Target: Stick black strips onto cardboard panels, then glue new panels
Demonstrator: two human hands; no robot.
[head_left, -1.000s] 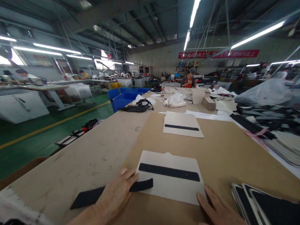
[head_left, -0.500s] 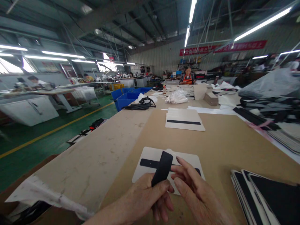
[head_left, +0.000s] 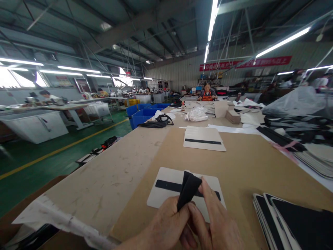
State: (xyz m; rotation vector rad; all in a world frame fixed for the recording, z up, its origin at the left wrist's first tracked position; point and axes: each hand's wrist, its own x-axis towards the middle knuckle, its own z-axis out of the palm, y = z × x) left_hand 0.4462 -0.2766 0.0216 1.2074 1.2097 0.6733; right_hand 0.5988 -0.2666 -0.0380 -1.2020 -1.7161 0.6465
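Note:
My left hand (head_left: 168,218) grips a bundle of black strips (head_left: 187,189) by its lower end, and their upper ends are fanned apart. My right hand (head_left: 215,215) is at the bundle's right side, its index fingertip on the top corner of the front strip and its thumb close to my left thumb. Below the hands a light, round-cornered board (head_left: 158,198) lies on the table, partly covered by them. Across that board runs a black band (head_left: 166,185).
Farther up the brown sheet (head_left: 241,156) is a stack of light boards (head_left: 203,133) with a black band. Black-faced boards (head_left: 301,218) are piled at the lower right. Blue bins (head_left: 145,114) stand beyond the table's left edge. A person (head_left: 207,93) sits at the far end.
My right hand has closed in on the strips, its index finger now touching their upper corner. The strips' ends have spread apart. The view has tilted up slightly.

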